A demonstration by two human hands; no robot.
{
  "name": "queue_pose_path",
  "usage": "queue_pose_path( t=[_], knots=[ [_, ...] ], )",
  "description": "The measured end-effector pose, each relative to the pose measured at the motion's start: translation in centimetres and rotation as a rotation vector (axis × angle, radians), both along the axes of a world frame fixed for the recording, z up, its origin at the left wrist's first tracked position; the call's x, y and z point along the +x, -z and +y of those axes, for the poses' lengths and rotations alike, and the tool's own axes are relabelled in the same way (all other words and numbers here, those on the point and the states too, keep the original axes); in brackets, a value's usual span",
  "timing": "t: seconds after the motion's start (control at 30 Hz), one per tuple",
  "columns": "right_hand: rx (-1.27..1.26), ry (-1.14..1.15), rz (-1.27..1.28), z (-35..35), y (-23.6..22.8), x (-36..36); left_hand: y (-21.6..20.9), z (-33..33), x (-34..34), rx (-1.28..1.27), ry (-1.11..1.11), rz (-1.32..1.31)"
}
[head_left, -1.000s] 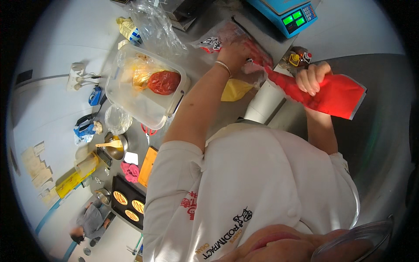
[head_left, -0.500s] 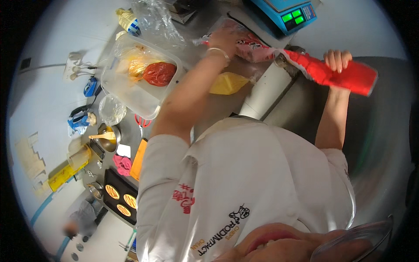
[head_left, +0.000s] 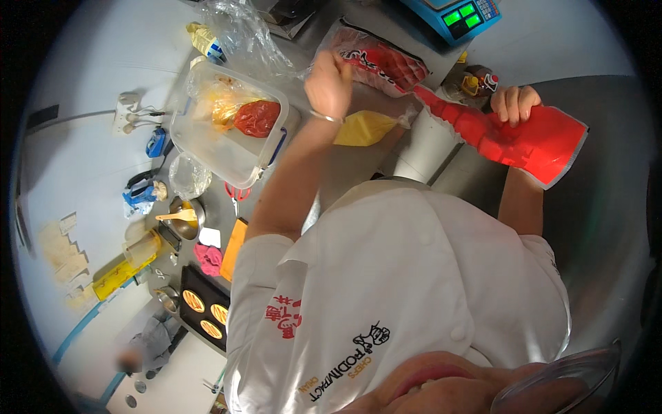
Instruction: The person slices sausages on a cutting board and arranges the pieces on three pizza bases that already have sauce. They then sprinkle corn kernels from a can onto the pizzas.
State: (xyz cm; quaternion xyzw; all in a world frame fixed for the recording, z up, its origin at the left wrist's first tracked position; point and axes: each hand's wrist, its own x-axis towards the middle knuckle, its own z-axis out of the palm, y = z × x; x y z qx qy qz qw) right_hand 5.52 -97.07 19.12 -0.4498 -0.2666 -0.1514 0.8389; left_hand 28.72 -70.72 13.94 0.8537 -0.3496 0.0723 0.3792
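My left hand (head_left: 329,86) is closed at the left edge of a clear printed plastic bag (head_left: 386,63) with red contents, lying on the worktop. My right hand (head_left: 516,105) grips a red plastic pouch (head_left: 493,134) from above, its fingers folded over the upper edge. The pouch hangs tilted, its wide end to the right, and a narrow, torn-looking end reaches the clear bag's lower corner. Whether the two are joined there I cannot tell. Just below the clear bag lies a yellow-filled piping bag (head_left: 365,129).
A blue scale (head_left: 455,21) stands at the back right, bottles (head_left: 476,81) below it. On the left are a clear tub (head_left: 231,162) with filled bags, red scissors (head_left: 236,194), a bowl (head_left: 186,224) and a black tray (head_left: 195,279) with round pastries. Another person (head_left: 148,345) is far left.
My left hand has drawn back to the clear bag's left edge, uncovering more of it. The red pouch has swung lower and spread wider under my right hand. The view has shifted slightly.
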Motion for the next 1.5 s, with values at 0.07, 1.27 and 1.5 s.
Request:
queue_pose_path(
  t=[0.07,1.27,1.5],
  knots=[
    [0.012,-0.049,-0.076,0.2,1.3,0.7,1.9,0.9,-0.4,-0.082,0.104,-0.081],
    [0.165,0.031,-0.168,3.9,4.5,2.4,4.4,0.2,2.0,0.684,0.235,0.297],
    [0.152,0.072,-0.137,4.3,3.9,0.9,7.0,-5.6,3.5,0.932,0.151,0.37]
  ],
)
